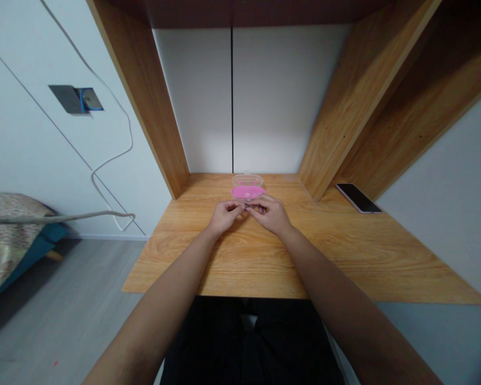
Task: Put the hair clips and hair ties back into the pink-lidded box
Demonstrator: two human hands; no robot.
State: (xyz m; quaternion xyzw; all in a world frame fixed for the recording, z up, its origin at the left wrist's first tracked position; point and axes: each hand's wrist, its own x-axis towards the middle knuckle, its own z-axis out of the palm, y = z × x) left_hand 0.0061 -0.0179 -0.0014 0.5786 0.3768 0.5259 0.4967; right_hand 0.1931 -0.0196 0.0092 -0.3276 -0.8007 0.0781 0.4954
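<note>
My left hand [224, 215] and my right hand [270, 213] meet over the wooden desk [264, 256], fingers pinched together on a small dark object [247, 206] that is too small to name. Just behind the fingertips stands an open pink case [247, 191] with a clear lid raised at the back. Both forearms reach in from the bottom edge.
A dark phone [358, 198] lies flat on the desk at the right, under a slanted wooden panel [344, 101]. Another wooden panel [144, 96] flanks the left. A white cable [112, 160] hangs down the left wall, and a bed [12, 235] stands at far left.
</note>
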